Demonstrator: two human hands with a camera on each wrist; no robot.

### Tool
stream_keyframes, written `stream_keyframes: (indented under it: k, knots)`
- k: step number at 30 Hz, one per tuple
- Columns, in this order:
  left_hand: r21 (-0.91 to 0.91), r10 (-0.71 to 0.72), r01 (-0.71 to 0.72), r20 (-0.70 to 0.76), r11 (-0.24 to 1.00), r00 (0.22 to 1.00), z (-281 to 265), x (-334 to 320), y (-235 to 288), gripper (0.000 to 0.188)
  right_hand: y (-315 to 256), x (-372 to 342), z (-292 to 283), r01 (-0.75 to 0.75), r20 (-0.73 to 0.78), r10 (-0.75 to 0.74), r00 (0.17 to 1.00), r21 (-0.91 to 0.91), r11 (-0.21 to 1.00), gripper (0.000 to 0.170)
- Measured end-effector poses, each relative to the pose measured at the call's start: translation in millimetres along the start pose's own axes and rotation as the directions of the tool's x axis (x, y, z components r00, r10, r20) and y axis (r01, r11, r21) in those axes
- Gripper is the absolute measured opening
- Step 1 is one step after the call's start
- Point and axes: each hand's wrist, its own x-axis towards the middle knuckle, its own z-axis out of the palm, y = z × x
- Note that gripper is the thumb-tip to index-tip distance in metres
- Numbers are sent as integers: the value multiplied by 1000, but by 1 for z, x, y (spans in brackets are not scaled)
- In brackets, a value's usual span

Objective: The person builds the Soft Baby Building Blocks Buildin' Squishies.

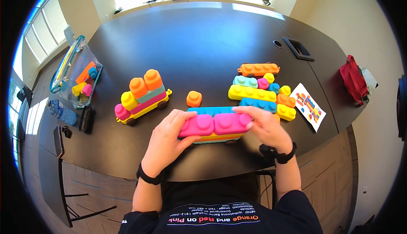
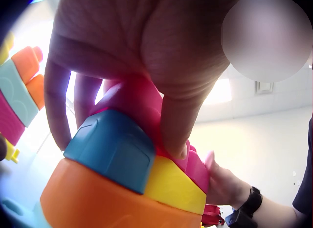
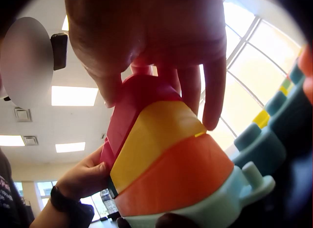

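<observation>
Two pink blocks (image 1: 196, 126) sit side by side on top of a stacked toy wagon near the table's front edge. My left hand (image 1: 163, 136) grips the left pink block, thumb at the near side and fingers over the far side. At the other end, my right hand (image 1: 269, 128) holds the right pink block (image 1: 231, 123) between thumb and fingers. Below the pink, the left wrist view shows a blue block (image 2: 110, 149), a yellow block (image 2: 176, 186) and an orange block (image 2: 117, 198). The right wrist view shows a pale teal wagon base (image 3: 195, 208) at the bottom.
Left stands another block wagon (image 1: 144, 100); a single orange block (image 1: 194, 99) lies beyond my hands. Loose blocks (image 1: 252, 92), an orange wagon base (image 1: 258, 69) and a picture sheet (image 1: 310, 106) lie right. A clear bag (image 1: 70, 75), bottle (image 1: 62, 113) and red bag (image 1: 352, 79) flank them.
</observation>
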Motion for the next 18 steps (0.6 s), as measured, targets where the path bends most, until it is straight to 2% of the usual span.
stream_keyframes:
  k: [1,2,4,5,7,8,10,15,17,18]
  knots:
    - [4,0,0,0,1000,1000,-1,1,0,55,6,-2,-9,-56,-4,57,998,54,997,39]
    - [1,6,-6,6,1000,1000,-1,2,0,55,7,-4,-25,-189,-11,189,982,2,982,44]
    - [-3,13,-13,9,1000,1000,-1,2,0,55,31,-5,-41,-192,-206,118,971,-388,901,40]
    - [-1,10,-10,9,1000,1000,-1,2,0,55,40,-7,-50,-192,-206,118,971,-389,901,40]
    - [-1,8,-8,7,1000,1000,0,2,-1,55,56,-12,-67,-277,-240,143,960,-756,593,33]
    - [6,12,-12,3,1000,1000,0,2,-1,55,64,-17,-71,-276,-239,142,961,-757,592,33]
    - [12,16,-15,-3,1000,1000,2,2,-2,55,77,-24,-76,-295,-197,241,950,-819,493,27]
    - [18,29,-28,-41,999,999,3,1,-2,54,79,-24,-76,-272,-179,216,960,-791,548,27]
    - [12,31,-31,-40,999,999,3,2,-3,54,72,-13,-71,-203,-180,104,978,-712,672,28]
    - [6,34,-34,-38,999,999,4,2,-3,54,66,-8,-65,-202,-180,104,978,-712,672,28]
